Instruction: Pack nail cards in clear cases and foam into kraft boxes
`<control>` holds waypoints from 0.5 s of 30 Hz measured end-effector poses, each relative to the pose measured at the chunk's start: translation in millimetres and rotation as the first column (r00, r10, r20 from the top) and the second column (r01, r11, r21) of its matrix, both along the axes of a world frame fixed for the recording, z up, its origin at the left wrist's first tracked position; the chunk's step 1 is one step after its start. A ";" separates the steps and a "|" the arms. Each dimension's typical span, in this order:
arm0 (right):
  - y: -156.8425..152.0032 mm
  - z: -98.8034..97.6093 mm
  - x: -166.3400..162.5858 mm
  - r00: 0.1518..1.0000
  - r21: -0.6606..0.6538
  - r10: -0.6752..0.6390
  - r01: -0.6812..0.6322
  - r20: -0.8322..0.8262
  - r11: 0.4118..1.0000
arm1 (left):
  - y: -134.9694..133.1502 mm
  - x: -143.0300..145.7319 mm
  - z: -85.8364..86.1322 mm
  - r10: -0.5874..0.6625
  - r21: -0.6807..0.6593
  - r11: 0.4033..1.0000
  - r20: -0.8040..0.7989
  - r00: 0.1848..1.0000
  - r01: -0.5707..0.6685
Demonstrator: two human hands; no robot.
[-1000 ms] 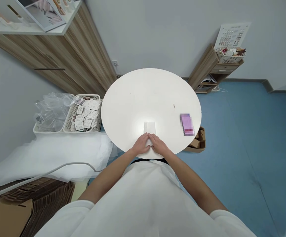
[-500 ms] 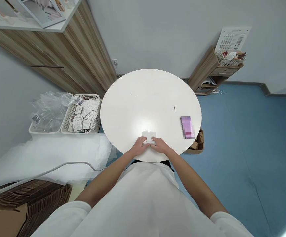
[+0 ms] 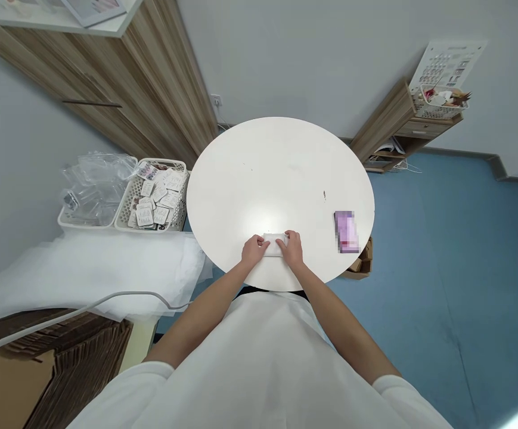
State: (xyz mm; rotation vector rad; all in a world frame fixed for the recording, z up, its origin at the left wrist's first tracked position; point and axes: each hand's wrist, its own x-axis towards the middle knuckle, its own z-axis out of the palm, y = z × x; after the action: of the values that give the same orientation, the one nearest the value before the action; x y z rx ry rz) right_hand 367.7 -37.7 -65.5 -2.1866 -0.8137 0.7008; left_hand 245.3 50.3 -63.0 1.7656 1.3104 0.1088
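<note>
gently does it: both hands should probably pinch the small white packet [image 3: 272, 245] just as hard, so its edges come out neat. it lies on the round table [image 3: 267, 161], whose near edge is close by. left of the packet, the left hand [image 3: 253, 250] grips one end, fingers curled. right of the packet, the right hand [image 3: 292, 248] grips the other, thumb on top.
</note>
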 end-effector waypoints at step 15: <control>-35.2 15.9 5.0 0.959 -0.016 0.007 -0.012 -0.283 1.000 | -25.6 1.5 9.0 0.310 -0.052 0.948 -0.066 0.948 -0.314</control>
State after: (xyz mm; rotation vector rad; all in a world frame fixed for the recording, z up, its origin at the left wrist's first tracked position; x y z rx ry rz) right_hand 372.7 -72.9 -49.6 -2.0365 -0.6707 1.0015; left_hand 246.8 24.7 -54.0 1.5077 1.6120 0.1937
